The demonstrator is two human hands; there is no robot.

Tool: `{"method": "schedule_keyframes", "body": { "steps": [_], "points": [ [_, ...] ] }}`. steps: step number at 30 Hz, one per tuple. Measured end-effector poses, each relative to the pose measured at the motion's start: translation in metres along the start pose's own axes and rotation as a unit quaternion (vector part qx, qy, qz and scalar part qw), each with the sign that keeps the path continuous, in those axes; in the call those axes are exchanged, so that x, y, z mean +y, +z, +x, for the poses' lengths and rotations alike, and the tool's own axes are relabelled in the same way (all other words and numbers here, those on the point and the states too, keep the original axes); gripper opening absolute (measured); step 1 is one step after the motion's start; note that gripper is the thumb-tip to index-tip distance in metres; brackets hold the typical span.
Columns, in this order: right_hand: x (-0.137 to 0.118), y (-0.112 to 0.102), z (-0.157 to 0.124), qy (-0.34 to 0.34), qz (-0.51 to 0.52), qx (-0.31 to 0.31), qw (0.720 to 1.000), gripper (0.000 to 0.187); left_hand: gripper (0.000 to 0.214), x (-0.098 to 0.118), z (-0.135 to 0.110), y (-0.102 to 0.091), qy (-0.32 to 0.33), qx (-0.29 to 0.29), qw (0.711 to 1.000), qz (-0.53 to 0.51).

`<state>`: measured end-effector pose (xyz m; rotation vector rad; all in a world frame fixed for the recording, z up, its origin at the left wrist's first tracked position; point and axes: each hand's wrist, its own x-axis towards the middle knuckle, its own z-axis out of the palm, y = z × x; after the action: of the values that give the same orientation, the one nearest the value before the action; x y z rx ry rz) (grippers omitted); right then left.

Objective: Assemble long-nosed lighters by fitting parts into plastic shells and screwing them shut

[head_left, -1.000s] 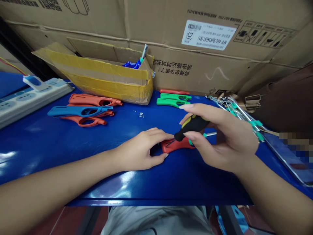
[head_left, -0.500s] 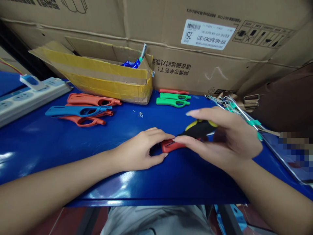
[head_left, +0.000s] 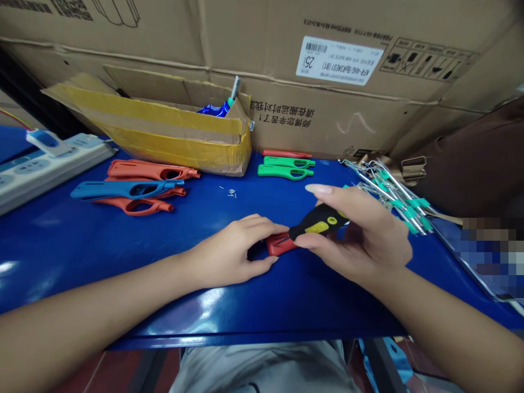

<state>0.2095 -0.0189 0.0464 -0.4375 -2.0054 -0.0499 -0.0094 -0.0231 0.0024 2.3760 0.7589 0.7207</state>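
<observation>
My left hand (head_left: 235, 254) pinches the left end of a red lighter casing (head_left: 279, 245) against the blue table. That casing is a plastic shell with a dark slot; its right part is hidden by the tool and my fingers. In my right hand (head_left: 368, 234) is a screwdriver (head_left: 313, 224) with a black and yellow handle. It leans over the casing, its narrow end close to the slot, and its tip is hidden. Thumb and forefinger sit on opposite sides of the handle.
Red casings (head_left: 149, 206) and a blue casing (head_left: 106, 189) lie left, green casings (head_left: 285, 171) at the back. Metal lighter tubes (head_left: 403, 202) with teal parts are piled right. A taped carton (head_left: 164, 142) and a power strip (head_left: 57, 169) stand behind, left.
My right hand has turned the screwdriver handle, so more of its yellow marking shows. The right fingers have shifted slightly left; the left hand still holds the casing.
</observation>
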Motion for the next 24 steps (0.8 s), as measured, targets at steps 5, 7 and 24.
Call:
{"method": "schedule_keyframes", "body": {
  "steps": [5, 7, 24],
  "points": [
    [-0.003, 0.0, -0.001, 0.156, 0.147, -0.098, 0.972, 0.05, 0.034, 0.0, -0.001, 0.0, -0.001, 0.007, 1.0, 0.011],
    [-0.002, 0.001, 0.001, 0.162, 0.156, -0.08, 0.971, 0.049, 0.037, 0.0, -0.002, 0.0, 0.0, 0.01, 1.0, 0.013],
    [0.004, -0.01, 0.008, 0.052, 0.014, -0.067, 0.996, 0.051, 0.033, 0.001, 0.0, -0.001, -0.01, 0.001, 1.0, 0.003]
  ]
}}
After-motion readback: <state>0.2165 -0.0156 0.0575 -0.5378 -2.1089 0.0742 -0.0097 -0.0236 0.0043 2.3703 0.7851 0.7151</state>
